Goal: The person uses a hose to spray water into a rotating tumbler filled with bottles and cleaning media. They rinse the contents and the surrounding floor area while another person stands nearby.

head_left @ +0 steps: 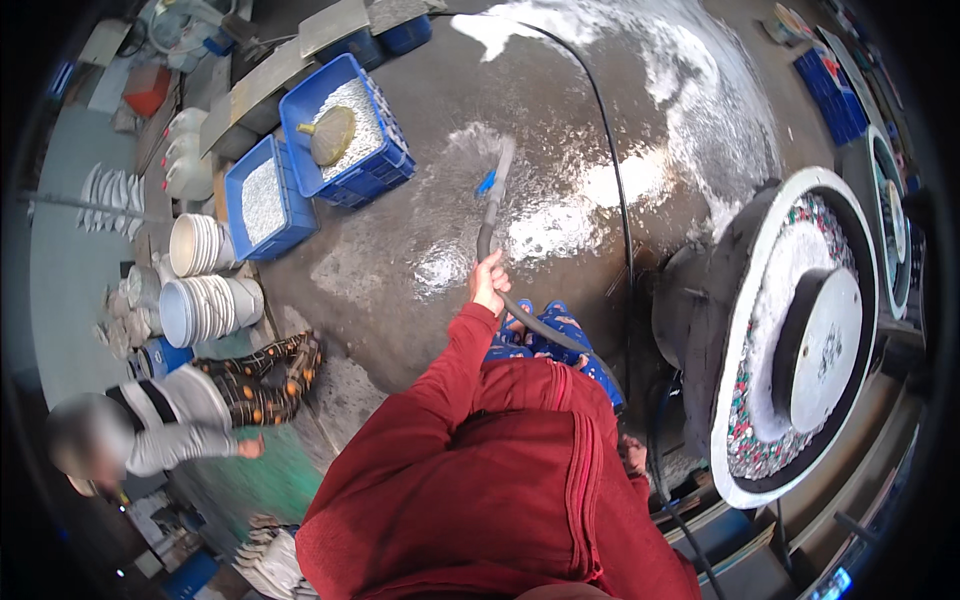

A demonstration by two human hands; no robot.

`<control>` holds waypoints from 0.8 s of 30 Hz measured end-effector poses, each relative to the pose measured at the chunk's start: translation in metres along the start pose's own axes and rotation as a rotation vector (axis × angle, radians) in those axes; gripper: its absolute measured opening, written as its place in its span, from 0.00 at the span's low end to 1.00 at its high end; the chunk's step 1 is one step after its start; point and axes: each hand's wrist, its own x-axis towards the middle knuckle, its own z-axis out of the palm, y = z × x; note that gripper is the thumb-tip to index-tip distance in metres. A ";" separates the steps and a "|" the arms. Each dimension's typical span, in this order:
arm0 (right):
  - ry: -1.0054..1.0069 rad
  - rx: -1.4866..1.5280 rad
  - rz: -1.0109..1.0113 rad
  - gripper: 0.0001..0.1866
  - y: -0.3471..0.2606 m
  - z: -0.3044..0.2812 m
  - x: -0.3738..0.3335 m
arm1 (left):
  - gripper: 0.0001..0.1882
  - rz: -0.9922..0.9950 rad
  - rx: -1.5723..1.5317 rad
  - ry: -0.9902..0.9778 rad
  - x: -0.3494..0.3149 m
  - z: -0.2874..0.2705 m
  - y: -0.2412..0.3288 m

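Observation:
My left hand (490, 282) is closed around a grey hose (494, 205), with the arm in a red sleeve stretched forward. A blue piece (487, 182) sits at the hose's side near its far end. Water spreads from that end over the wet concrete floor (420, 225). Behind the hand the hose bends right across my patterned trousers (560, 325). My right hand (633, 455) hangs low at my right side, near a black cable (652, 440); its fingers are too small and shadowed to make out.
A large round tub machine (735, 480) with coloured bits and foam stands right. White foam (690, 90) covers the floor at far right. At left are blue crates (345, 190) of white pieces and white buckets (250, 298). Another person (190, 410) is at the lower left.

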 end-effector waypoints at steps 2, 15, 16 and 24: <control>0.000 0.077 0.052 0.14 -0.008 0.004 0.016 | 0.11 -0.017 0.035 -0.108 -0.002 0.014 -0.004; 0.051 0.201 0.042 0.10 0.014 0.001 0.024 | 0.15 0.317 -0.099 -0.125 0.018 0.121 0.067; 0.058 0.259 0.106 0.10 0.018 0.001 0.031 | 0.15 0.310 -0.098 -0.115 0.021 0.126 0.072; 0.007 0.494 0.097 0.09 0.029 0.016 0.124 | 0.15 0.326 -0.158 0.092 0.065 0.164 0.076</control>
